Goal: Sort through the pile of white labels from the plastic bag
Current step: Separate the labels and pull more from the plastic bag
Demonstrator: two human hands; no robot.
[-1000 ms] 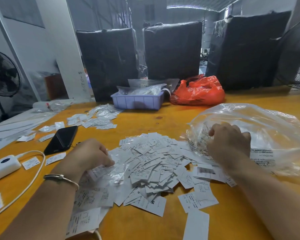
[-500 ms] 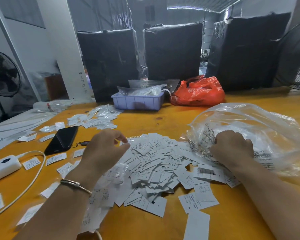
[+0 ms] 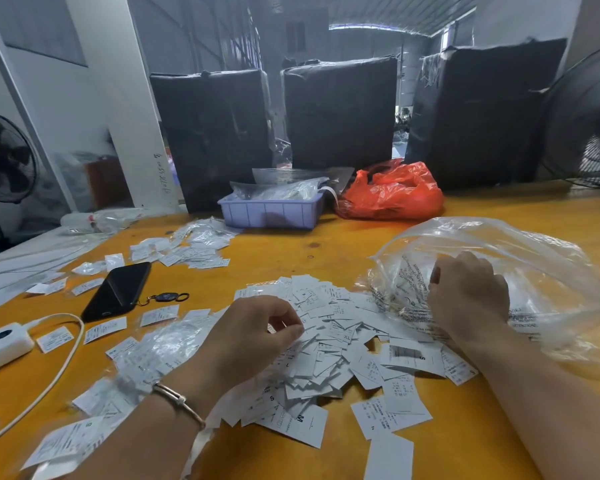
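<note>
— White paper, mostly: the pile of labels (image 3: 329,344) lies spread on the yellow table (image 3: 291,251) right in front of me, between both hands, spilling from the mouth of the clear plastic bag (image 3: 499,271) on my right. Size letters show on some: S, M, XL.

— What are the hands doing?

— The two are apart. My right hand (image 3: 465,296) is curled round the crumpled bag mouth and grips the film, I'd judge to keep the opening pinned low so the labels stay on the table side. My left hand (image 3: 253,330) hovers over the near-left part of the pile with fingers bent, fingertips close to the thumb. Whether a label is pinched there I cannot tell; the fingers hide it.

— Anything changed from a moment back?

— Half a second ago the left hand was higher and further left, above the pile's edge; now it has come in over the labels. A second ago it sat low by the cellophane-wrapped labels (image 3: 153,351) on my left. The right hand has barely shifted on the bag.

— And around it?

— More wrapped labels lie beyond, near a black phone (image 3: 118,291). A power bank (image 3: 0,344) with its cable sits far left; a lilac tray (image 3: 271,213) and a red bag (image 3: 392,192) stand at the back.
</note>
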